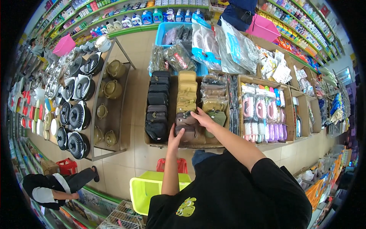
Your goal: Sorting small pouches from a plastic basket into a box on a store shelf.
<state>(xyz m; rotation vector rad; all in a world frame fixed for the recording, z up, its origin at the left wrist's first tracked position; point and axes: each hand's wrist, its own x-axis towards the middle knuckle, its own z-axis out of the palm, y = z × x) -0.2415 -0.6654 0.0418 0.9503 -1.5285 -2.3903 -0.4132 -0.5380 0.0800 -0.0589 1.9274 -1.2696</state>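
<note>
My left hand (pixel 176 137) rests against the near end of a brown pouch (pixel 187 131) in a cardboard box (pixel 152 144) packed with rows of small bags. My right hand (pixel 203 117) lies on top of the same middle row, fingers spread over the grey-brown pouches (pixel 185 117). Black pouches (pixel 157 110) fill the left row, tan ones (pixel 187 89) the far middle, olive and wrapped ones (pixel 214 100) the right row. Whether either hand grips a pouch I cannot tell.
A second box (pixel 290 139) of pink and purple packaged items stands at right. Pots on a low rack (pixel 95 110) stand at left. A yellow-green basket (pixel 146 189) and a red stool (pixel 171 165) sit by my legs. Another person (pixel 57 187) crouches lower left; someone stands at the top (pixel 238 11).
</note>
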